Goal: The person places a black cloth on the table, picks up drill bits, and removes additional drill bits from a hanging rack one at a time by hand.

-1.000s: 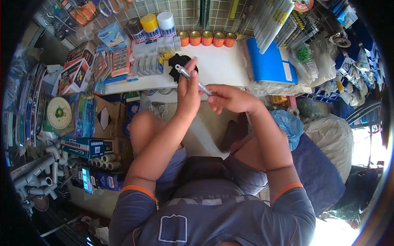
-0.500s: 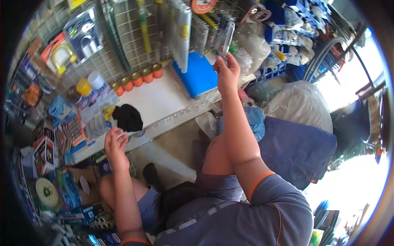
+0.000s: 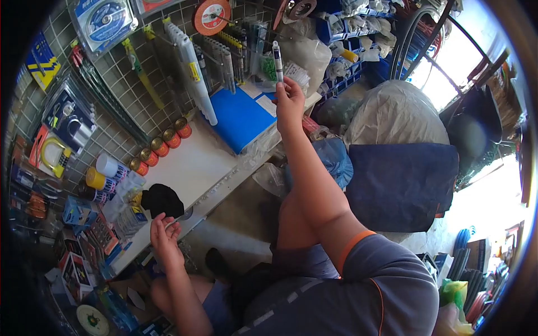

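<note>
My right hand (image 3: 289, 103) is raised near the wire grid wall, closed on the lower end of a slim, tube-like silver item (image 3: 277, 60) that points upward. It is held in front of the clear plastic bags, beside the blue folder (image 3: 235, 117). At the lower left, my left hand (image 3: 167, 241) has its fingers apart and slightly curled, with nothing in it. Just above its fingertips a black cloth (image 3: 162, 201) lies on the white shelf (image 3: 196, 168).
Small orange tins (image 3: 159, 147) and spray cans (image 3: 107, 166) line the shelf's back. Packaged goods and long tubes (image 3: 193, 78) hang from the grid. Covered bundles (image 3: 398, 115) and a dark blue cloth (image 3: 400, 185) are at the right.
My hands have parted; the silver item left my left hand and went up to the right in my right hand. The view has turned rightward.
</note>
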`<act>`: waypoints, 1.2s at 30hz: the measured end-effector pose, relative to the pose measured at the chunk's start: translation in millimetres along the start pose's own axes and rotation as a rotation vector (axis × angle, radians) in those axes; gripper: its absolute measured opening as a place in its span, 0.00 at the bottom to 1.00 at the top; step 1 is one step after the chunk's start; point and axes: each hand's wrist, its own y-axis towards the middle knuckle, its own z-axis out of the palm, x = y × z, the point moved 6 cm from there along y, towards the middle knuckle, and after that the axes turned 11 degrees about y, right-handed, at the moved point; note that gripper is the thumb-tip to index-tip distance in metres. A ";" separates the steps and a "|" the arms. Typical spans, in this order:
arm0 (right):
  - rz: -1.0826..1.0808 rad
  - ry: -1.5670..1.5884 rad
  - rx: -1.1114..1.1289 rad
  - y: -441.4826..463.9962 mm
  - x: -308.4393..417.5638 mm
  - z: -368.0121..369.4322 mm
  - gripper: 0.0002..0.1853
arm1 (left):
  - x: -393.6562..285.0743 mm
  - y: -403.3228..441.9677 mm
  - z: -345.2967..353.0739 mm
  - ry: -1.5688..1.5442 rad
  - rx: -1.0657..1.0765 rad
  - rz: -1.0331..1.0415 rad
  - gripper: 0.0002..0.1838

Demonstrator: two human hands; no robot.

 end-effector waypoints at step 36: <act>0.079 0.002 -0.019 80.9 -95.3 47.8 0.17 | 91.1 86.9 49.9 0.185 0.267 -0.442 0.24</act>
